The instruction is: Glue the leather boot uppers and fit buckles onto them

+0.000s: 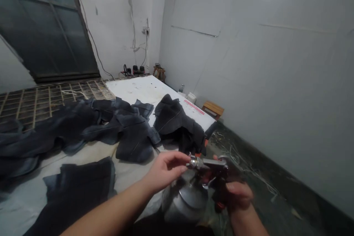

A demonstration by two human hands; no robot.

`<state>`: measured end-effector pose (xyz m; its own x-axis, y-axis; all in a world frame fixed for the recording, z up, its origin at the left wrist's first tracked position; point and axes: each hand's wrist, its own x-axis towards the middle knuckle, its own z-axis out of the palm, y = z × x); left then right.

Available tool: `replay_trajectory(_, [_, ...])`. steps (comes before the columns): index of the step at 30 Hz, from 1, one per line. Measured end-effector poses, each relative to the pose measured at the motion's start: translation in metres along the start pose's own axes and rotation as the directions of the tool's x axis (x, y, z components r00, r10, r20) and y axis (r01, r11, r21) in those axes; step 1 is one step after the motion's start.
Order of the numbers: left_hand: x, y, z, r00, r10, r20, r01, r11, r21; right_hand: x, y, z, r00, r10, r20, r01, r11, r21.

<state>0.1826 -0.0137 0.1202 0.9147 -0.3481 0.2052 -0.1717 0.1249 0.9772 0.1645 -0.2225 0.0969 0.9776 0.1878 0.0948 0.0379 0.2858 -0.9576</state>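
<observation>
I hold a metal spray gun [212, 166] with a round silver cup [185, 202] hanging under it, low in the middle of the view. My right hand [238, 195] is wrapped round its dark grip. My left hand [166, 169] pinches the shiny nozzle at the gun's front end with thumb and fingertips. Dark denim pieces [132, 132] lie spread over the white worktable [143, 88] just beyond the gun.
More dark denim [74, 191] covers the near left of the table. A grid-topped surface [35, 99] and a dark window lie at the back left. Small wooden stools [212, 109] stand by the right wall. Loose threads litter the dark floor [249, 169].
</observation>
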Motion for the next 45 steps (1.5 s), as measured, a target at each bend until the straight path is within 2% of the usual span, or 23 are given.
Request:
replay_trajectory(4, [-0.011, 0.021, 0.008, 0.993, 0.092, -0.068, -0.083, 0.988, 0.128, -0.008, -0.004, 0.0, 0.998, 0.013, -0.058, -0.013, 1.0, -0.006])
replay_trajectory(8, [-0.021, 0.04, 0.016, 0.942, 0.298, -0.156, -0.213, 0.888, 0.407, -0.017, -0.002, -0.004, 0.999, 0.033, -0.008, -0.033, 0.999, 0.009])
replay_trajectory(11, [-0.03, 0.047, 0.021, 0.883, 0.459, -0.096, -0.328, 0.752, 0.572, -0.024, -0.003, -0.004, 0.999, 0.037, 0.021, -0.037, 0.999, -0.006])
replay_trajectory(14, [-0.038, 0.052, 0.023, 0.825, 0.565, -0.003, -0.416, 0.611, 0.673, -0.03, -0.01, -0.001, 0.997, 0.041, 0.07, -0.044, 0.998, 0.047])
replay_trajectory(18, [-0.044, 0.059, 0.025, 0.793, 0.601, 0.098, -0.452, 0.474, 0.755, -0.036, -0.018, 0.001, 0.995, 0.01, 0.1, -0.02, 0.995, 0.099])
replay_trajectory(24, [-0.046, 0.063, 0.028, 0.761, 0.62, 0.191, -0.418, 0.244, 0.875, -0.038, -0.016, -0.004, 0.997, -0.025, 0.078, 0.029, 0.999, -0.042])
replay_trajectory(27, [-0.046, 0.063, 0.029, 0.759, 0.615, 0.216, -0.395, 0.171, 0.903, -0.039, -0.016, -0.004, 0.995, -0.041, 0.086, 0.045, 0.998, -0.041])
replay_trajectory(31, [-0.044, 0.061, 0.03, 0.767, 0.61, 0.2, -0.377, 0.176, 0.909, -0.039, -0.018, -0.003, 0.992, -0.027, 0.127, 0.026, 1.0, 0.005])
replay_trajectory(37, [-0.041, 0.06, 0.03, 0.807, 0.576, 0.131, -0.378, 0.334, 0.864, -0.037, -0.025, 0.001, 0.972, -0.052, 0.23, -0.004, 0.973, 0.232])
replay_trajectory(41, [-0.039, 0.06, 0.03, 0.809, 0.58, 0.1, -0.374, 0.375, 0.848, -0.034, -0.028, 0.003, 0.97, -0.034, 0.239, -0.027, 0.969, 0.246])
replay_trajectory(45, [-0.037, 0.058, 0.028, 0.812, 0.582, 0.054, -0.358, 0.421, 0.833, -0.031, -0.023, -0.002, 0.973, -0.024, 0.231, -0.017, 0.984, 0.177])
